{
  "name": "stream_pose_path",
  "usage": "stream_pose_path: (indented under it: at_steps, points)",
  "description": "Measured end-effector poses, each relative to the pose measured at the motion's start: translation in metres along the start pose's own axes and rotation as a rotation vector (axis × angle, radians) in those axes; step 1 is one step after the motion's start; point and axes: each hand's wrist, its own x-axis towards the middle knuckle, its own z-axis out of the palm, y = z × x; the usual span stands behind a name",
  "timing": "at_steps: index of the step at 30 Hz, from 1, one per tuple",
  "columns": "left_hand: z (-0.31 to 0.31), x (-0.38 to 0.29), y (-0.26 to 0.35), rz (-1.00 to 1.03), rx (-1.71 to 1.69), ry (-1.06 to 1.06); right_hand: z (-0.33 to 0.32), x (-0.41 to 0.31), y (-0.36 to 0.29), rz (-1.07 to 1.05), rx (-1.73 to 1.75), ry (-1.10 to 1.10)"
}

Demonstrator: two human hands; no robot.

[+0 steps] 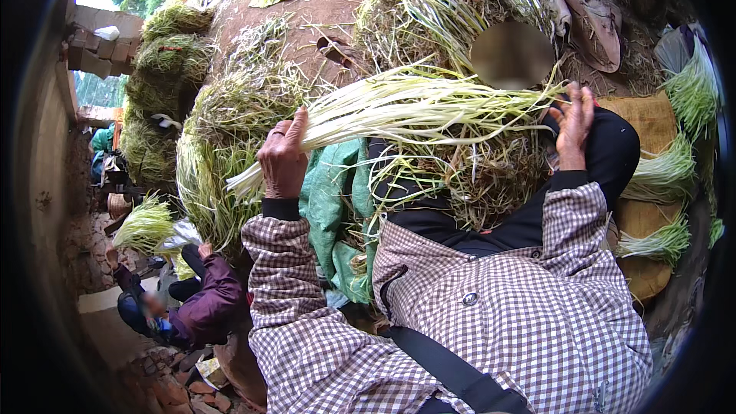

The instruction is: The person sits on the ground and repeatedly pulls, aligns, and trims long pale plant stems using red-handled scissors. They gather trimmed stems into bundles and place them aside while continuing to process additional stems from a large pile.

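Note:
My left hand (283, 155) is wrapped around the white lower stalks of a long bundle of pale chive-like greens (414, 106). The pale cut ends stick out to the left below the fist. Across my lap the bundle stretches rightward, its yellow-green tips reaching my right hand (574, 121). That hand is raised beside the tips with fingers extended and apart; some leaf ends touch or pass close to the thumb. Under the bundle, a tangle of dry straw-like leaves and loose green strands (489, 172) rests over my legs.
A green woven sack (330, 184) lies left of my lap. Heaps of uncleaned greens (213, 172) stand further left, with another heap (425, 6) ahead. Sorted bunches (661, 175) rest on yellowish sacking at right. A co-worker (201, 316) sits at lower left holding greens.

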Motion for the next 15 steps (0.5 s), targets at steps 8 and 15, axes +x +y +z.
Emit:
stream_pose_path:
  at_steps: [8, 15]
  points:
    - [-0.027, 0.022, 0.002, 0.080, -0.092, 0.220, 0.102, -0.110, -0.118, -0.581, -0.264, -0.779]
    - [-0.050, 0.045, 0.019, 0.149, -0.256, 0.171, 0.183, -0.128, -0.100, -1.278, -0.641, -0.893]
